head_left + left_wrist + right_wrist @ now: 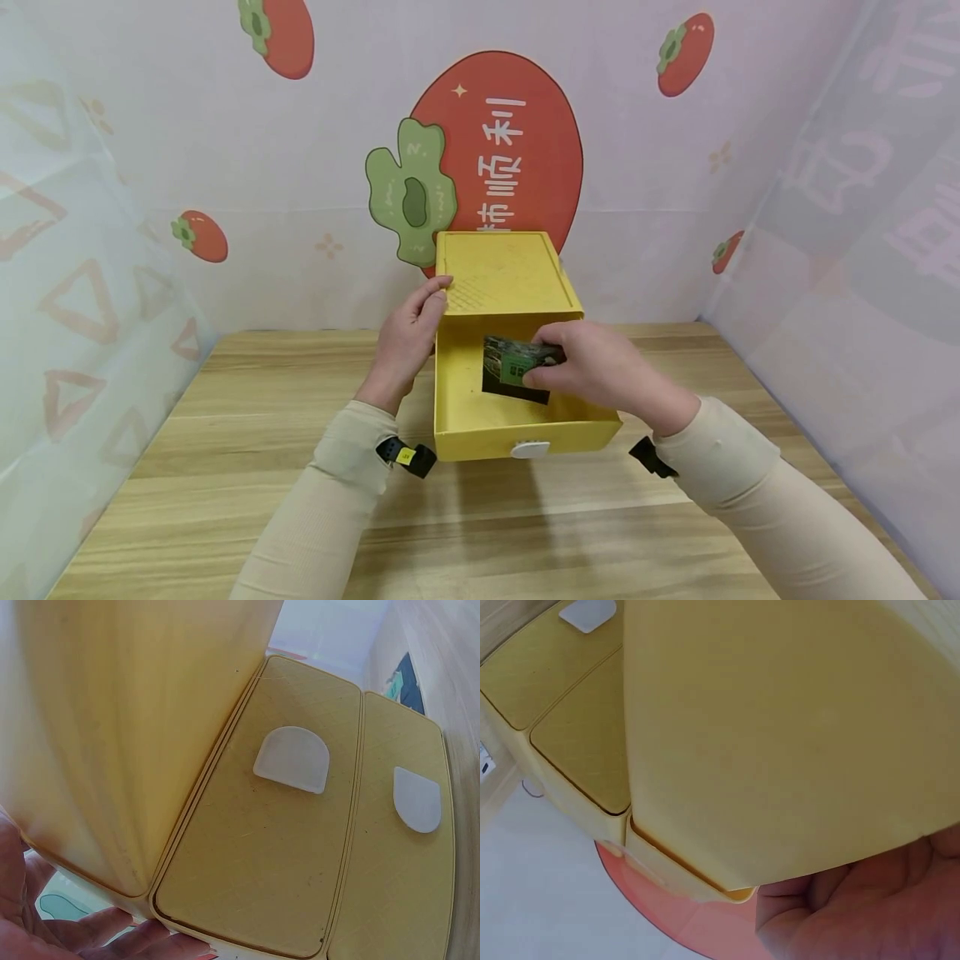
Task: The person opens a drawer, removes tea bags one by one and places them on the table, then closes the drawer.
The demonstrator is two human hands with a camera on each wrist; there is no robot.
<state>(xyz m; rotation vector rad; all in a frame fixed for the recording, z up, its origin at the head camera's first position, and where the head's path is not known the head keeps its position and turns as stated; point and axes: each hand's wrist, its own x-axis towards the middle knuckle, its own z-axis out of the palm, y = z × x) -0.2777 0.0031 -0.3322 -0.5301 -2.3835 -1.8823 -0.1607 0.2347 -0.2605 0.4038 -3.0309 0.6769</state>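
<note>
A yellow drawer cabinet [506, 271] stands against the back wall with its top drawer [525, 439] pulled out toward me. My left hand [408, 342] rests along the cabinet's left side, fingertips at the top edge; its fingers [142, 941] lie against the side wall in the left wrist view. Over the drawer's inside, my right hand [592, 367] pinches a dark printed card [510, 368] with a green building on it, thumb on the near face. In the right wrist view the drawer's outer wall hides the card, and only part of the right hand [870, 915] shows.
Two closed drawers with white handles [296, 759] sit below the pulled-out one, which has its own white handle [530, 450]. The cabinet stands on a wood-grain table [300, 467]. Printed cloth walls [322, 167] enclose it at the back and both sides.
</note>
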